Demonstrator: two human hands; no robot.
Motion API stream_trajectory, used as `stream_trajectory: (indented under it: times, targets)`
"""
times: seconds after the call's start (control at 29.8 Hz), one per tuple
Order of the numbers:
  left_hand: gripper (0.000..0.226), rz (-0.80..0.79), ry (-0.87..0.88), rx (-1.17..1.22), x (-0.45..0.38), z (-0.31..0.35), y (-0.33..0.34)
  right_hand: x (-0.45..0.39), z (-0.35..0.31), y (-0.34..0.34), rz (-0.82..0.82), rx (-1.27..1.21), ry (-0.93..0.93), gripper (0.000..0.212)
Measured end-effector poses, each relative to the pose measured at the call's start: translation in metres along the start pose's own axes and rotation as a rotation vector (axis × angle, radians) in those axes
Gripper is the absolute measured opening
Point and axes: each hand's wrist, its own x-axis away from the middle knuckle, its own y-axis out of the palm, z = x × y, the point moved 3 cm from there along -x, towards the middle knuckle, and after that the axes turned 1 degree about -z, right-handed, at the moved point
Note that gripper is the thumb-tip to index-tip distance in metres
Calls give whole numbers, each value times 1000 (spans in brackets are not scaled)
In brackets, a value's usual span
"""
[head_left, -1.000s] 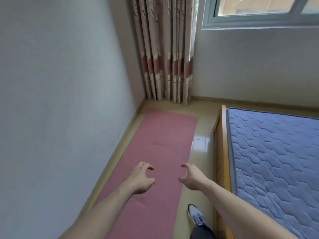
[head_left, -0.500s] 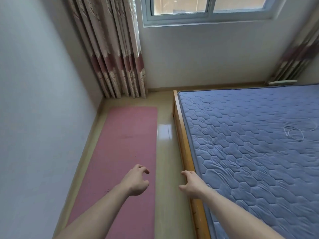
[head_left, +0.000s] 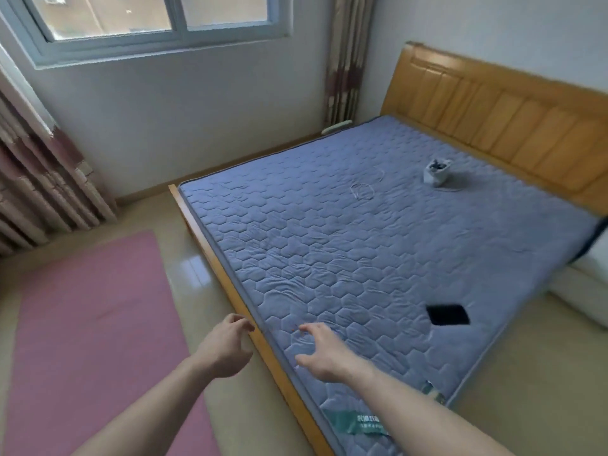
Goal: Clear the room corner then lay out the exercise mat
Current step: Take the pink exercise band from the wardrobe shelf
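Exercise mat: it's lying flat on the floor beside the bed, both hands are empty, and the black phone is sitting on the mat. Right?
Not quite. The head view shows the black phone on the blue mattress, not on the exercise mat. The mat does lie flat beside the bed, and the left hand and right hand are empty.

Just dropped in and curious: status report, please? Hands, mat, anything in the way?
Left hand and right hand open, empty. Pink mat flat on floor beside bed. Nothing on the mat.

Pink mat [head_left: 88,324] flat on floor [head_left: 194,274]; phone [head_left: 447,314] on mattress [head_left: 329,258].
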Motion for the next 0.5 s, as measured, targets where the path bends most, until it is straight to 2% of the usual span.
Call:
stream_trajectory:
  times: [0.2, 0.3, 0.5]
  targets:
    - [48, -51, 345, -142, -25, 125, 14, 85, 94, -46, 197, -85, 178, 65]
    - [50, -89, 428, -186, -27, 174, 25, 122, 131, -69, 296, -123, 232, 68]
    - [52, -146, 678, -244, 10, 316, 71, 243, 225, -116, 503, -206, 343, 64]
